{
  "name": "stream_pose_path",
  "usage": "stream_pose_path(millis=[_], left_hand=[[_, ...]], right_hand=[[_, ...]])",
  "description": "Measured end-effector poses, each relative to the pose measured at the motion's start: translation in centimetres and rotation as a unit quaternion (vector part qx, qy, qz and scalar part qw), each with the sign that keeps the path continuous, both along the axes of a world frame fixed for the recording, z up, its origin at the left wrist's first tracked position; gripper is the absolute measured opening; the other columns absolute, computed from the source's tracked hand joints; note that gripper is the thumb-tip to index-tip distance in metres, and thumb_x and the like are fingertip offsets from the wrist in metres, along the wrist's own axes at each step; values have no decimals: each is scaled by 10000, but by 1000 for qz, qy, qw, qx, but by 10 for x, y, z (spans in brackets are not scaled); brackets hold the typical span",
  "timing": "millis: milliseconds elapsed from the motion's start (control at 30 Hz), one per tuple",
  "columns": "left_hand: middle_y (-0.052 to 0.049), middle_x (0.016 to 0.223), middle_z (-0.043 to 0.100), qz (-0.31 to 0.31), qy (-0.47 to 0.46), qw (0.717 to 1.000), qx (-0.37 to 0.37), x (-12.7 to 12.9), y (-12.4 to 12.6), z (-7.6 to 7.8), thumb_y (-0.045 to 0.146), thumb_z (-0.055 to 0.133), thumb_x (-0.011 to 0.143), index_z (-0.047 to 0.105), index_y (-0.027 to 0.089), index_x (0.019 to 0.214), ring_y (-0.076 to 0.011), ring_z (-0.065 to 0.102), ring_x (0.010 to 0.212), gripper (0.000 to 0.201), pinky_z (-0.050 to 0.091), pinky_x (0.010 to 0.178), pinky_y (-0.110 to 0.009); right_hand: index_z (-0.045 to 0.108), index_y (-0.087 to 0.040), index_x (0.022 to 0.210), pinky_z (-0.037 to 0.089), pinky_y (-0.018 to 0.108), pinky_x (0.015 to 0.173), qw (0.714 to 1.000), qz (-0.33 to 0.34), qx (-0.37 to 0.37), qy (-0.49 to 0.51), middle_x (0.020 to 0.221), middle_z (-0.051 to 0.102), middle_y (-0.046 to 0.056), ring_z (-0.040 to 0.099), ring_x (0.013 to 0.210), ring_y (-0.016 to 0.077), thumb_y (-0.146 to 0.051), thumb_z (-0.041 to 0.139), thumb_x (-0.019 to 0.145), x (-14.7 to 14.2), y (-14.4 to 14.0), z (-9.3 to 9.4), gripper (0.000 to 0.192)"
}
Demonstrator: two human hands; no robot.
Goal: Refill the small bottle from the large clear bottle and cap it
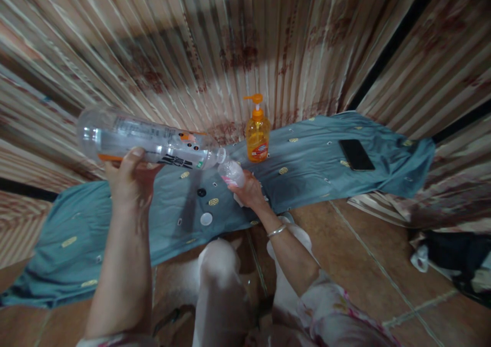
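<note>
A blue-grey cloth [326, 153] runs left to right across the tiled floor [360, 255], against a striped curtain [215, 45]. Over it the left hand [128, 181] wraps round a large clear bottle [146, 141], tipped nearly level so its mouth meets the small bottle [231, 173] (apparently to pour across). The right hand [249, 191] clasps that small bottle, steadying it at centre. Just beyond stands an orange pump bottle [257, 135]; far right lies a black phone [356, 154]. A white cap [206, 218] and a dark cap [201, 192] rest near.
</note>
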State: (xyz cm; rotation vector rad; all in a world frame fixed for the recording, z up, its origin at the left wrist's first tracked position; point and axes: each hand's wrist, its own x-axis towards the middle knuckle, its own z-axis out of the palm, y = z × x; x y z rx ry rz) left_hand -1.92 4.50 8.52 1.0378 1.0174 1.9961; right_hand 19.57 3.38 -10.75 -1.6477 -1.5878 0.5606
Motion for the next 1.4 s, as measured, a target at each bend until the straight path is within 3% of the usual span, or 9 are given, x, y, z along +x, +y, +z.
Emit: stream_pose_path(millis=[333,700,967,1167,1400], left_hand=[[12,825,713,-8,6,1000,19,2,2,1,214,844,422,586,201,734,-182,703,788,405,617,579,-282],[59,733,648,-1,16,1000,20,-1,6,-3,246,870,444,614,209,830,-164,691,723,465,645,619,-322],[62,711,629,9,27,999,22,5,4,4,259,858,426,561,225,836,-119,609,602,507,586,484,-227],[60,728,627,7,36,999,22,5,5,4,285,874,410,581,240,865,-139,640,685,544,609,529,-235],[74,688,614,10,41,999,18,4,7,6,312,904,407,574,231,899,-102,584,542,598,578,449,-219]], right_hand=[[656,-185,1281,597,414,1031,1000,6,-24,3,1237,788,146,760,1187,308,-298,879,845,1,0,3,502],[652,-184,1239,602,418,1006,1000,0,-23,-1,1204,788,148,763,1159,310,-299,894,842,1,-1,2,478],[649,-190,1246,594,406,1032,1000,1,-26,-14,1233,788,151,764,1184,304,-294,895,847,1,-1,5,480],[648,-178,1272,593,409,1038,1000,0,-30,-8,1257,789,162,762,1198,307,-288,886,849,1,-3,9,498],[651,-190,1232,596,411,1018,999,7,-31,-11,1242,794,148,765,1189,310,-307,893,851,2,-2,9,466]])
